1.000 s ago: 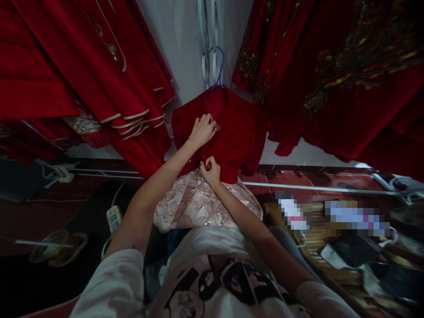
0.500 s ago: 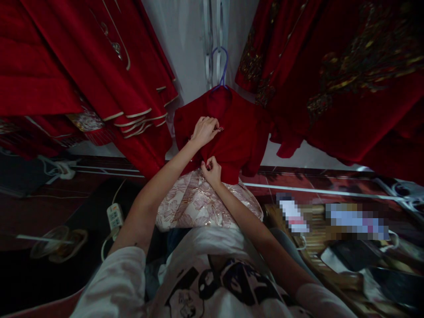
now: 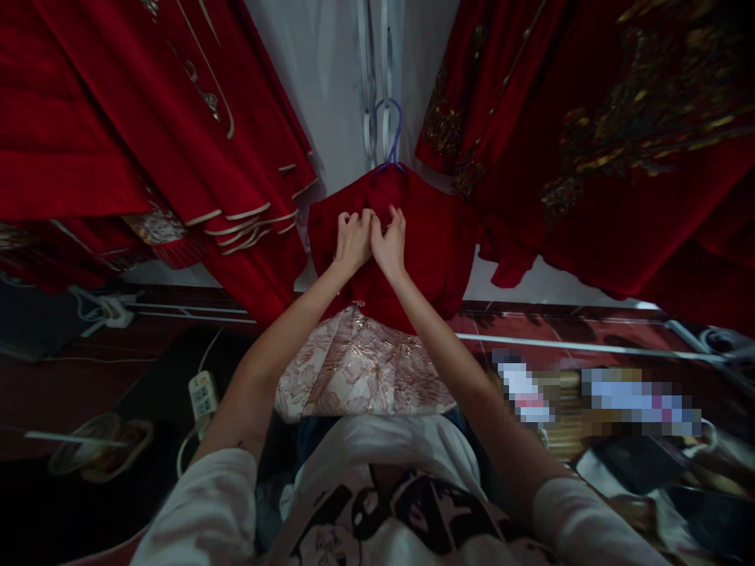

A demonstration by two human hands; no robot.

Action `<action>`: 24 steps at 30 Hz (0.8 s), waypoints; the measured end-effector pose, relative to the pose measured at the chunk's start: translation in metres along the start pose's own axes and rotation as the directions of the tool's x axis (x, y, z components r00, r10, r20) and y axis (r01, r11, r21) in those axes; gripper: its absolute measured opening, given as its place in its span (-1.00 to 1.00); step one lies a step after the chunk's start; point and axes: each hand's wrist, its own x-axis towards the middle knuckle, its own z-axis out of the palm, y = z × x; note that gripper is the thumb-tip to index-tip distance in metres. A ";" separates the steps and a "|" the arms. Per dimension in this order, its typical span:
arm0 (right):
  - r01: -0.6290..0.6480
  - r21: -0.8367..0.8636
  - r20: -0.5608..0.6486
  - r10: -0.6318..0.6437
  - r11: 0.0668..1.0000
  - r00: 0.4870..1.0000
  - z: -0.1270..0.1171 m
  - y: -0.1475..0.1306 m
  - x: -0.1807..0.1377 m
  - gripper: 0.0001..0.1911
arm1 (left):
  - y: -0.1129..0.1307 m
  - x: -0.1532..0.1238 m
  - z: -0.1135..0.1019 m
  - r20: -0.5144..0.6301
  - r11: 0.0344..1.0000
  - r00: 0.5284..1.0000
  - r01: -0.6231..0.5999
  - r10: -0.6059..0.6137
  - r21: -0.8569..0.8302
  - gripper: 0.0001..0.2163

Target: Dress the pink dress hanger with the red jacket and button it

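Note:
A small red jacket hangs from a purple hanger, its front facing me. Both hands meet at its upper front, just below the neck opening. My left hand is closed, its fingertips pinching the front edge of the jacket. Right beside it, my right hand pinches the same edge, thumb towards the left hand and some fingers raised. What lies exactly between the fingertips is hidden. Small beaded trim shows at the lower front. Under the jacket spreads a pale pink floral brocade skirt with gold lines.
Red garments with light piping hang at the left, and red garments with gold embroidery at the right. A power strip and a clear plastic cup are at the lower left. A bamboo surface holds dark items.
My right hand has moved up from the jacket's lower front to the neckline beside my left hand. My left hand has shifted slightly left and down.

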 end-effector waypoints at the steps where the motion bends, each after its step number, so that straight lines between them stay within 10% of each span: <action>1: -0.029 -0.053 0.019 0.030 0.998 0.999 0.003 0.005 0.006 -0.37 | 0.001 -0.002 -0.002 -0.072 0.999 0.996 0.043 -0.043 0.003 -0.69; 4: -0.106 -0.185 0.038 0.114 0.977 0.993 0.001 0.020 0.016 -0.12 | 0.001 -0.005 -0.012 -0.162 0.983 0.970 0.183 -0.183 -0.012 -0.59; 10: -0.085 -0.301 0.023 0.097 0.950 0.995 -0.059 0.042 0.053 -0.13 | -0.040 0.021 -0.047 0.154 0.875 0.861 0.480 -0.484 0.063 -0.48; 16: -0.020 -0.488 0.162 0.114 0.872 0.980 -0.110 0.051 0.091 -0.17 | -0.078 0.043 -0.081 -0.127 0.911 0.920 0.387 -0.371 0.141 -0.67; 24: 0.010 -0.638 0.214 0.165 0.770 0.963 -0.115 0.045 0.126 -0.13 | -0.106 0.040 -0.040 0.105 0.826 0.829 0.558 -0.550 -0.079 -0.75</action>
